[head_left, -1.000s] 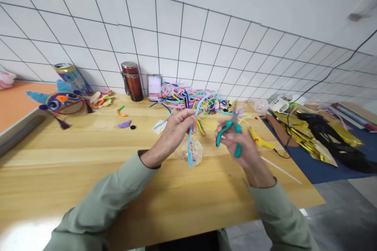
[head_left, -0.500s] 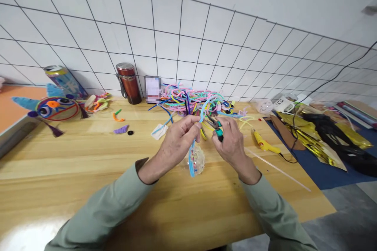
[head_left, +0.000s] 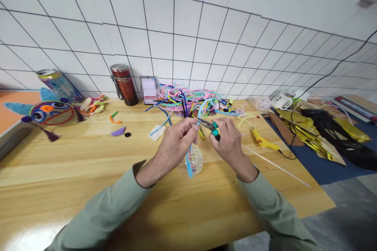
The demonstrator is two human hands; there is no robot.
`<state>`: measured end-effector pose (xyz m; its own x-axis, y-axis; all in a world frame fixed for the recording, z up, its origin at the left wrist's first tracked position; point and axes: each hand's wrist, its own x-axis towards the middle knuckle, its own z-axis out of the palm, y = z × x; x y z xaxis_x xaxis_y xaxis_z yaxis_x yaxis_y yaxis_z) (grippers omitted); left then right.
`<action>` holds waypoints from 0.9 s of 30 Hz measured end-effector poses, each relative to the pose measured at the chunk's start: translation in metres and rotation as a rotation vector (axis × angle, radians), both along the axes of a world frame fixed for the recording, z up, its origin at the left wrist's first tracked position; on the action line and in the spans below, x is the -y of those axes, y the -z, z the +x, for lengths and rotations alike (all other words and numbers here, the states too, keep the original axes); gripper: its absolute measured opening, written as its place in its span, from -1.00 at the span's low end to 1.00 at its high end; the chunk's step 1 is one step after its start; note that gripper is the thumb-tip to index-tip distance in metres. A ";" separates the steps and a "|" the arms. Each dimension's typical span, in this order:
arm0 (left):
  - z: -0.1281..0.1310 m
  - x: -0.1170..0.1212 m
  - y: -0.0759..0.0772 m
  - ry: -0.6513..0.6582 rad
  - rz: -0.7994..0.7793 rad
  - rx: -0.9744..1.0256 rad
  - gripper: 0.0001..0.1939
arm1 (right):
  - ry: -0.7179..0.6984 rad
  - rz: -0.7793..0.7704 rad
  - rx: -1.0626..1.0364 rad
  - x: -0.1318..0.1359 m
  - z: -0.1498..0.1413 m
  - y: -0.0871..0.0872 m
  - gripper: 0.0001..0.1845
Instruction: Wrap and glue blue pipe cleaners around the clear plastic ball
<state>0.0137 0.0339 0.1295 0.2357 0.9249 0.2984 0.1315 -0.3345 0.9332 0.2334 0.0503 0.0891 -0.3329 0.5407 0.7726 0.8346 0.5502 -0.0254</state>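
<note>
**Green-handled metal pliers beside a fuzzy light-blue pipe cleaner**

The left hand [head_left: 178, 137] has its grip closed on the fuzzy light-blue pipe cleaner [head_left: 189, 168], which arches above the fingers and hangs below them, overlapping a clear round ball with coloured specks [head_left: 197, 159] in view. The right hand [head_left: 228, 139] has its grip wrapped around the green-handled metal pliers [head_left: 209, 125], noses towards the left fingertips; whether they touch the strand is hard to tell. Behind, on the pale wooden bench [head_left: 88, 172], lies a tangled heap of multicoloured pipe cleaners [head_left: 188, 98]; a yellow plastic glue gun [head_left: 264, 141] lies to the right.
</note>
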 end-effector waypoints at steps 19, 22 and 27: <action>-0.001 -0.015 0.007 -0.022 0.139 -0.237 -0.70 | -0.039 -0.229 -0.056 -0.014 0.005 0.022 -0.76; -0.001 -0.010 0.007 0.026 0.132 -0.200 -0.68 | -0.016 -0.442 -0.361 -0.026 0.022 0.022 -0.92; 0.001 0.005 -0.001 0.093 0.136 -0.113 -0.71 | 0.210 -0.461 -0.713 -0.040 0.074 0.010 -0.84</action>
